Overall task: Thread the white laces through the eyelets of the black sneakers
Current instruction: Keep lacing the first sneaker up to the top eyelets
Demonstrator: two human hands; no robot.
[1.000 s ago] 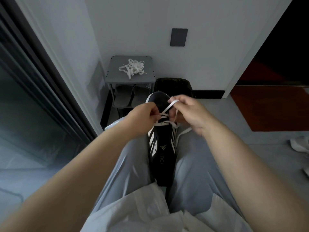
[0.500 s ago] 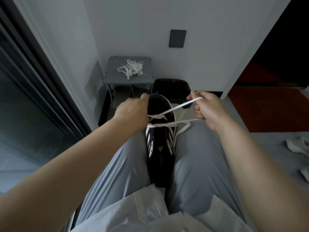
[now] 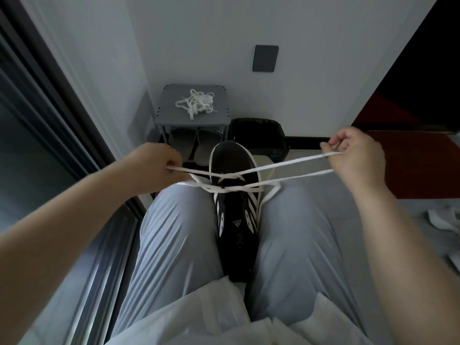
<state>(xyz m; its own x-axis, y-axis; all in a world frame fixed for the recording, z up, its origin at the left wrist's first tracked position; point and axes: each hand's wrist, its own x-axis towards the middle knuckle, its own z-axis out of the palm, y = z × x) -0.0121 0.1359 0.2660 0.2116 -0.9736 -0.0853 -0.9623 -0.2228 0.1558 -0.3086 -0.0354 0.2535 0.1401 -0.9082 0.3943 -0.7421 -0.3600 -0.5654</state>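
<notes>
The black sneaker [image 3: 236, 220] stands wedged between the person's thighs [image 3: 179, 232], toe pointing away. The white lace [image 3: 286, 161] is crossed over its front eyelets and stretched out to both sides. The left hand [image 3: 159, 168] has its fingers curled round one end, just beside the shoe. The right hand [image 3: 356, 158] pinches the other between thumb and curled fingers, well out from the shoe, with two strands running back from that grip to the eyelets.

The hazard here, as I judge it, is an uneven pull. The right grip sits much farther from the shoe than the left, so a harder tug on that side could drag the left end short, or right out of its eyelet. The flat lace may also twist where the strands cross between the two grips. A slack loop hangs below the right-hand strands (against the thigh) and could snag or knot as the lace tightens. Only the thighs hold the shoe, so a sharp sideways pull could tip it. A spare lace [image 3: 196, 104] lies bundled on the grey shelf [image 3: 169, 113], beyond both grips and not yet threaded.
</notes>
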